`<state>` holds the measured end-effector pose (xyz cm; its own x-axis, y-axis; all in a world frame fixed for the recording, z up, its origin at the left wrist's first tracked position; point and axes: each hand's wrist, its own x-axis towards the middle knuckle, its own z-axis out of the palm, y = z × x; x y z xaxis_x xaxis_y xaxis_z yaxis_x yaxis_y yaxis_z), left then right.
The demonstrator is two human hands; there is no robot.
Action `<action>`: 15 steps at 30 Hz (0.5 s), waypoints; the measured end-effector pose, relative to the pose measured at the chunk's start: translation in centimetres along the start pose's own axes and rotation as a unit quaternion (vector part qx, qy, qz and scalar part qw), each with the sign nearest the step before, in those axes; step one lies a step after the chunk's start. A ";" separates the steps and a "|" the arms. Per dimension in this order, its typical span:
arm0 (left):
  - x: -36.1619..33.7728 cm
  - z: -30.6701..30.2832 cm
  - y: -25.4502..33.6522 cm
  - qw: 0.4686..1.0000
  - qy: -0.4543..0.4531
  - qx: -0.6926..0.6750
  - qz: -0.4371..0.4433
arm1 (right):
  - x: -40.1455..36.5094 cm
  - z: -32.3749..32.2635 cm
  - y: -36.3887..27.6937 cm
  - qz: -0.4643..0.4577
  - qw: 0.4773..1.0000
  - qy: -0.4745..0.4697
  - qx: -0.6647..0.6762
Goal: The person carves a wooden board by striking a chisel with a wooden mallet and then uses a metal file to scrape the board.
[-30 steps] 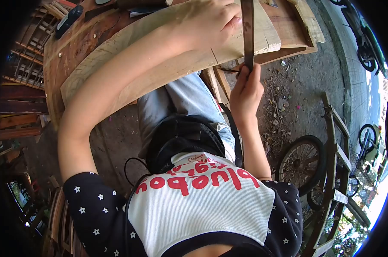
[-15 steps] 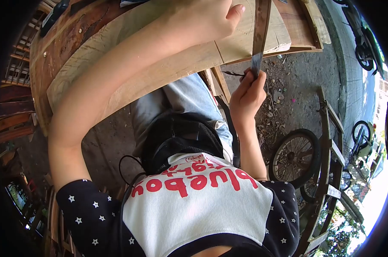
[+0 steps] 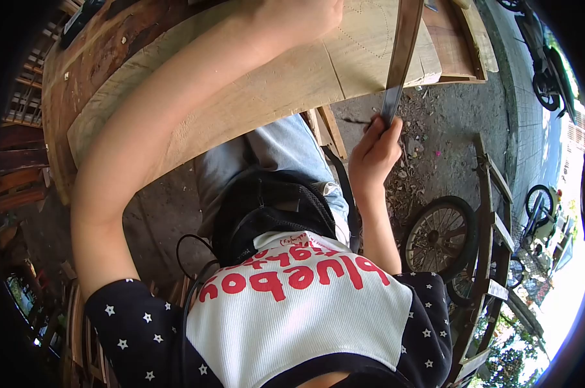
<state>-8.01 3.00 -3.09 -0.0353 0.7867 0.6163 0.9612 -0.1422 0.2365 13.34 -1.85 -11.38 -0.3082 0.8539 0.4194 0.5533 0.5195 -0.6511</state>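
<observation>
My right hand [image 3: 375, 150] grips the lower end of a long, flat metal strip [image 3: 402, 55], its fingers closed at the front edge of the workpiece. The strip runs up past the top of the view, and a thin dark twisted piece [image 3: 356, 121] sticks out beside my fingers. Over the pale, curved wooden board [image 3: 266, 87] is my left hand [image 3: 305, 21]. The top edge cuts off part of it, so its fingers and any hold are unclear. A dotted curve and a straight line mark the board.
Darker wood [image 3: 92, 58] lies under and behind the board. To the right are a spoked wheel [image 3: 438, 236], a wooden frame [image 3: 493, 226] and a parked motorcycle [image 3: 544, 71]. Debris [image 3: 418, 123] lies on the ground. A black cable [image 3: 188, 242] hangs by my waist.
My right hand and the metal strip have shifted slightly right and down. My left hand has moved left and up, away from the strip, and its thumb no longer shows sticking out.
</observation>
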 end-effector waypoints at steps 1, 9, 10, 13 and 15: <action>0.0 -0.1 0.0 1.000 -0.008 0.007 -0.004 | -1.3 0.2 1.3 -0.002 1.000 0.001 -0.001; 0.1 0.2 0.2 1.000 -0.004 0.027 -0.007 | -0.1 -0.3 -0.5 0.035 0.999 -0.005 -0.003; 0.2 0.3 0.0 0.999 -0.001 0.037 -0.008 | 0.5 -0.3 -1.2 0.032 0.999 -0.005 -0.001; 0.2 0.1 -0.1 0.999 0.003 0.042 -0.004 | -1.4 0.0 1.1 0.015 1.000 -0.006 -0.006; 0.3 0.0 0.0 0.999 0.006 0.037 0.001 | -4.7 -0.1 4.4 0.047 0.998 -0.026 -0.037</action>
<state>-8.01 3.26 -2.91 -0.0354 0.7794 0.6256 0.9787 -0.0995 0.1794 17.25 -3.56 -16.12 -0.2905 0.9000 0.3250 0.6373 0.4353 -0.6359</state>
